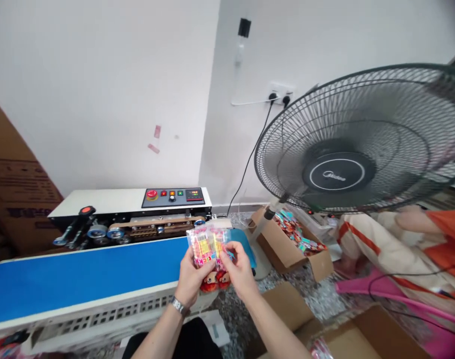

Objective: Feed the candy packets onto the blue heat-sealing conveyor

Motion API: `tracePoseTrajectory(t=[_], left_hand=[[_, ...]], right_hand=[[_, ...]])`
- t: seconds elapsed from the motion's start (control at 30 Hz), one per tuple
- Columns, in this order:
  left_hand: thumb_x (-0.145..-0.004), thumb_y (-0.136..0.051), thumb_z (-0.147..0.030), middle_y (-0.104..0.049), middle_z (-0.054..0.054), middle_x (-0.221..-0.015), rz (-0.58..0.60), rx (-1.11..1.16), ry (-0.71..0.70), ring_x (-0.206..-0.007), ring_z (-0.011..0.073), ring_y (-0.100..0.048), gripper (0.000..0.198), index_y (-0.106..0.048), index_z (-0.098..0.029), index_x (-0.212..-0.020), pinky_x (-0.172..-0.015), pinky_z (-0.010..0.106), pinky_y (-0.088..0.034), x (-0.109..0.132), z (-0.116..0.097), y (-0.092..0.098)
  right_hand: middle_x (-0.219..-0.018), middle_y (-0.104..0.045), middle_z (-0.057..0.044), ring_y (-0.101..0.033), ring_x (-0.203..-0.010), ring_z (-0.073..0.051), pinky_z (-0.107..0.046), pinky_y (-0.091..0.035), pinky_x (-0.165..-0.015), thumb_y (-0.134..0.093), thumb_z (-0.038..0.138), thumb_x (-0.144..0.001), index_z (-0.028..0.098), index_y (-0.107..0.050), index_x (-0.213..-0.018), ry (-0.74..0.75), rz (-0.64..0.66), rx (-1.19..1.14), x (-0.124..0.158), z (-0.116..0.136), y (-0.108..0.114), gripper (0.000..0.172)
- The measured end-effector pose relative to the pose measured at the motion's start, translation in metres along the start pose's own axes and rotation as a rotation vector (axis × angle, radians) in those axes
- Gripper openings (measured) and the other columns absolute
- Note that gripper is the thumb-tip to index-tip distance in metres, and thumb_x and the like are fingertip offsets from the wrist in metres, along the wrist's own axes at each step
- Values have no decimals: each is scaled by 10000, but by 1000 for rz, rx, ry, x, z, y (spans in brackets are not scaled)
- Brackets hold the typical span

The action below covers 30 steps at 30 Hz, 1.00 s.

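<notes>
Two small printed plastic packets are held side by side in front of me, their tops upright. My left hand [189,280] is closed on the left packet [202,244], thumb across its front. My right hand [242,271] pinches the right packet [218,240] between thumb and fingers. Both packets are clear, with yellow and pink contents and pink lettering; red-haired cartoon figures show at the bottom. They are just off the right end of the blue conveyor belt [100,271] of a band sealing machine [111,199].
A large fan [338,172] stands at the right. Below it, an open carton [280,249] holds many shiny packets. Another open carton [377,334] is at the lower right. A person in orange [446,239] sits near a pink stool [384,286]. Brown boxes [18,199] stand left.
</notes>
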<state>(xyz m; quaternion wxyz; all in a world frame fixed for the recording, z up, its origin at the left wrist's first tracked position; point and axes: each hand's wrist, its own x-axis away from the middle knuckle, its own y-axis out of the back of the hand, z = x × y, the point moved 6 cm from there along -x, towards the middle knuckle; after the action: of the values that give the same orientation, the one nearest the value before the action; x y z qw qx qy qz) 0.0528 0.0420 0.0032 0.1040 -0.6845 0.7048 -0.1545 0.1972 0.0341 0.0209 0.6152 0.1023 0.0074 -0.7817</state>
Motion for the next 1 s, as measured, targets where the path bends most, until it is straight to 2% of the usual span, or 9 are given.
tracePoseTrajectory(t=[0.1, 0.23, 0.33, 0.4, 0.43, 0.57, 0.73, 0.87, 1.0], left_hand=[[-582, -787, -287, -670, 98, -1039, -19, 0, 7, -878, 214, -637, 555, -540, -150, -1061, -786, 327, -511, 1, 2, 6], [-576, -783, -267, -673, 93, -1021, -35, -19, -23, -862, 211, -634, 546, -550, -147, -1055, -771, 317, -509, -2, 2, 13], [-581, -773, -240, -671, 88, -1010, 1, -98, -52, -858, 207, -630, 527, -551, -141, -1049, -766, 303, -506, -4, -2, 17], [-592, -764, -240, -671, 82, -995, 31, -156, -64, -855, 208, -629, 510, -552, -140, -1045, -758, 298, -506, -3, -5, 18], [-595, -761, -244, -671, 79, -992, 39, -168, -64, -854, 210, -628, 511, -550, -142, -1049, -753, 297, -506, -3, -6, 19], [-598, -757, -255, -667, 77, -997, 40, -160, -68, -849, 210, -624, 517, -550, -146, -1059, -741, 297, -505, -1, -9, 21], [-600, -758, -244, -665, 69, -994, 44, -194, -108, -852, 205, -614, 498, -561, -152, -1049, -757, 298, -499, 0, -9, 22], [-597, -764, -247, -667, 66, -985, 23, -120, -87, -837, 202, -617, 504, -557, -154, -1047, -745, 299, -504, 0, -7, 23], [-576, -773, -224, -672, 67, -962, -14, -105, -94, -819, 202, -623, 498, -572, -145, -1025, -730, 291, -505, 0, -9, 24]], right_hand=[[-842, -517, 4, -525, -785, -143, -260, -474, -724, -590, 383, -769, 226, -478, -872, -70, -73, -130, 6, -10, -7, 219], [-942, -541, -28, -540, -869, -167, -289, -489, -768, -635, 378, -730, 221, -489, -855, -53, -38, -97, 5, -9, -6, 248], [-975, -550, -40, -563, -842, -168, -301, -506, -743, -677, 353, -696, 237, -461, -1057, -2, 23, -28, -6, 6, 4, 437], [-920, -554, -25, -568, -768, -152, -290, -510, -688, -663, 333, -714, 253, -371, -1217, 41, 139, 22, -14, 24, 6, 587], [-899, -552, -20, -566, -750, -149, -286, -506, -672, -649, 323, -728, 258, -369, -1239, 81, 206, 88, -17, 34, 6, 586], [-892, -550, -31, -551, -774, -154, -295, -478, -711, -591, 293, -778, 241, -586, -1012, 269, 365, 493, -20, 69, 3, 239], [-820, -565, -13, -542, -717, -149, -283, -457, -682, -557, 243, -795, 271, -505, -1221, 317, 464, 656, -18, 74, -4, 429], [-788, -573, -23, -531, -673, -146, -277, -442, -647, -513, 243, -823, 260, -527, -1229, 327, 509, 768, -17, 75, -8, 406], [-921, -627, -42, -558, -712, -147, -289, -456, -707, -517, 232, -818, 254, -563, -1171, 306, 533, 717, -17, 81, -11, 356]])
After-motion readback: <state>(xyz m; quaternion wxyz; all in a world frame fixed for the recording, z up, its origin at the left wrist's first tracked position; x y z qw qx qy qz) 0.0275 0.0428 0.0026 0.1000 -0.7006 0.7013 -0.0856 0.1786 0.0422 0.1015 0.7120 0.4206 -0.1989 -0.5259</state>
